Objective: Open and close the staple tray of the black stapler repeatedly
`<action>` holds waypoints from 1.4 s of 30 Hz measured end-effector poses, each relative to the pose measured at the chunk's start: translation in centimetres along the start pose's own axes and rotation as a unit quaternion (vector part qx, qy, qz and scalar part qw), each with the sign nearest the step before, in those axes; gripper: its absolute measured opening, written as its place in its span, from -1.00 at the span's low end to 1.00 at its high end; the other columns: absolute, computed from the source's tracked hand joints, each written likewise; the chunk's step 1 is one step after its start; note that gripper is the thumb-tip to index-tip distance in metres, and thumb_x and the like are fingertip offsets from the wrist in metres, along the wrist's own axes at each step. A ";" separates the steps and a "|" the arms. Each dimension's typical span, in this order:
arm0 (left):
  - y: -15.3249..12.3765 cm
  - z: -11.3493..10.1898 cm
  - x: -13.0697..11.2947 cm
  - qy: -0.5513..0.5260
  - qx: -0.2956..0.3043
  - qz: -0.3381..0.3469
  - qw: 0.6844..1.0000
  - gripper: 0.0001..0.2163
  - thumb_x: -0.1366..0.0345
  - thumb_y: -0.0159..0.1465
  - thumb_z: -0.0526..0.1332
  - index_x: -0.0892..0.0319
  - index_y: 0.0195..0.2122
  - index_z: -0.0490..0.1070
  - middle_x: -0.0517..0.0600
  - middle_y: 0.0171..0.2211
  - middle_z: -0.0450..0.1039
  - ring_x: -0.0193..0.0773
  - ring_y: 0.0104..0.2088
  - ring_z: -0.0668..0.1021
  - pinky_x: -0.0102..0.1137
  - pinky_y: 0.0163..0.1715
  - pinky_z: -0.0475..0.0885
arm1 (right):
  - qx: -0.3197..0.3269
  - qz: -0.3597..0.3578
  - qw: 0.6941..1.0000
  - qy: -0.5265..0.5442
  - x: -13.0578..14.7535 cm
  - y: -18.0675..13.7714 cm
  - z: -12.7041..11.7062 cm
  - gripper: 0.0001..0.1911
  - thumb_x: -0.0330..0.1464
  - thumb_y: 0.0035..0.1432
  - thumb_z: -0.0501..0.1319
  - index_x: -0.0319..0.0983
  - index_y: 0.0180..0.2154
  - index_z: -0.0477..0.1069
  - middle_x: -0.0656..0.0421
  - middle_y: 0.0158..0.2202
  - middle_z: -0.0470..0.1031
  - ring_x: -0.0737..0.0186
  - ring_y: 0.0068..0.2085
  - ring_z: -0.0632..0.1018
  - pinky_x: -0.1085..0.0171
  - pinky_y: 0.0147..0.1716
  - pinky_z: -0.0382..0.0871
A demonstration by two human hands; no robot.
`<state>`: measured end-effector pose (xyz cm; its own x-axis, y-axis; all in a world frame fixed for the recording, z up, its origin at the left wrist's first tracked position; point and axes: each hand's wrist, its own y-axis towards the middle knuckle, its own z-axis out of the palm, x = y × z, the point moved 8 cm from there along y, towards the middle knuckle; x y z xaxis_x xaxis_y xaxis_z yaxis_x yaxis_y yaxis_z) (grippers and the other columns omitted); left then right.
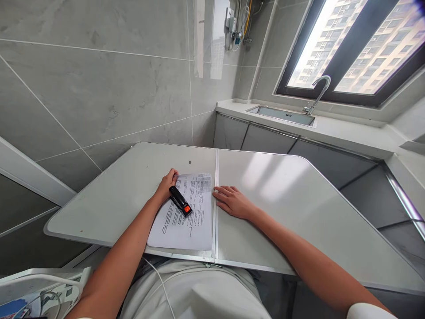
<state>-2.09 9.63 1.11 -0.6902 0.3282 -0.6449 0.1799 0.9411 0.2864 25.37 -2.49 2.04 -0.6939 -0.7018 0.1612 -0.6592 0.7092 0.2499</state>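
Note:
Printed paper sheets (202,221) lie on the table, left of its middle seam. On top of them a black stapler (175,195) with an orange-red end rests at a slant. At the upper left edge of the sheets is my left hand (167,184), its fingers curled against the paper's corner, close to the stapler's far end. My right hand (234,201) lies flat, palm down, on the table at the seam. Its fingers are stretched out, with the tips near the right edge of the sheets.
The white folding table (272,212) has a metal seam. A tiny dark piece (190,162) lies beyond the sheets. Behind stand a counter with a sink (282,115) and a tap (320,91), below a window. A white cable (159,277) hangs at the front edge.

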 end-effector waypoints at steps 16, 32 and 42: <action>-1.2 -3.3 -4.7 0.197 -0.134 0.088 0.967 -0.65 0.32 0.45 0.03 0.02 0.22 0.34 0.08 0.46 0.09 0.07 0.46 0.10 0.18 0.40 -0.11 | -0.028 0.195 0.923 0.331 0.8 4.4 2.1 -0.83 -0.28 0.22 0.15 -0.13 -0.17 0.46 0.28 -0.41 0.38 0.27 -0.40 0.35 0.29 -0.35 0.25; -1.8 -3.6 -4.3 0.204 -0.143 0.064 0.966 -0.46 0.34 0.47 -0.03 -0.06 0.47 0.06 0.04 0.50 -0.01 0.07 0.45 0.12 0.19 0.38 -0.05 | -0.003 0.198 0.942 0.270 2.1 1.7 1.6 -0.74 -0.26 0.35 -0.04 -0.11 -0.22 0.41 0.25 -0.52 0.29 0.18 -0.46 0.33 0.26 -0.43 0.21; -1.9 -1.9 -4.2 0.201 -0.105 0.073 0.971 -0.70 0.32 0.47 -0.01 0.14 0.04 0.49 0.18 0.01 0.48 0.03 0.00 0.48 -0.11 -0.02 0.37 | 0.014 0.248 0.937 0.246 -1.7 -2.5 0.4 -0.70 -0.19 0.36 -0.03 -0.11 -0.24 0.43 0.26 -0.56 0.23 0.21 -0.49 0.27 0.27 -0.48 0.15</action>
<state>-0.83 6.29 4.59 -0.8936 0.3589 -0.2694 0.1788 0.8354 0.5197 28.08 -3.01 0.75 -0.7045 -0.2263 0.6726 -0.3030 0.9530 0.0033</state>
